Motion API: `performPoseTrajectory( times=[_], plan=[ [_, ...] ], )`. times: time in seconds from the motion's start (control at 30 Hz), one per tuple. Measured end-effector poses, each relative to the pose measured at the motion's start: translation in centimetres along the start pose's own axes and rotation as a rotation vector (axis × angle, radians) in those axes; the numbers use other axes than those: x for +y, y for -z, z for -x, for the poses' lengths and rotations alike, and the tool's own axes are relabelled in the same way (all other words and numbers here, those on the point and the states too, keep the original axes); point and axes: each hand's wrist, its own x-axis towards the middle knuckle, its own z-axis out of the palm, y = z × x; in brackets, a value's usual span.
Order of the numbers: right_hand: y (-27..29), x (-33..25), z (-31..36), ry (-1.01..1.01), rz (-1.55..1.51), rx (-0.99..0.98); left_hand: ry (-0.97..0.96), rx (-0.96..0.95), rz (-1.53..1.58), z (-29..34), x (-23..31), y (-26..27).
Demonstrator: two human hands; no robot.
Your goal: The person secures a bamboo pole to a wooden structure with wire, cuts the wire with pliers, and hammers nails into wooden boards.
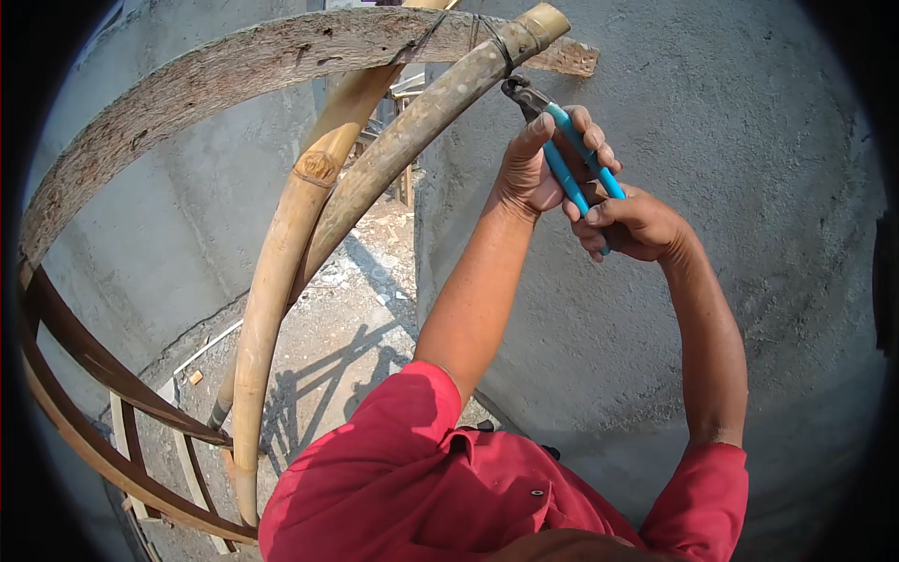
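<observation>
Blue-handled pincers are held in both my hands, their dark jaws up against the tie wire near the top of a mottled bamboo pole. My left hand is closed around the upper part of the handles, its fingers wrapped behind them. Lower down, my right hand grips the handle ends. The wire loops around the pole and a rough wooden plank that crosses behind it. Whether the jaws bite on the wire or only touch it is too small to tell.
A smoother, yellowish bamboo pole leans left of the mottled one, crossing it. Curving plank rails run at lower left. A grey plastered wall stands close on the right, with another wall at left. Rubble-strewn ground lies far below.
</observation>
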Motion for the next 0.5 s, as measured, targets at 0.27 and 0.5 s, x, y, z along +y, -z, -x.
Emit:
performPoseTrajectory(
  times=[0.27,0.5],
  plan=[
    [-2.6,-3.5,2.8,-0.097,0.847,0.554,-0.076,0.476,-0.114,-0.8,-1.4,-3.9],
    [-6.2,0.5,1.5,0.485,1.790,1.316,-0.222,0.565,-0.019,-3.1,-1.8,-5.9]
  ],
)
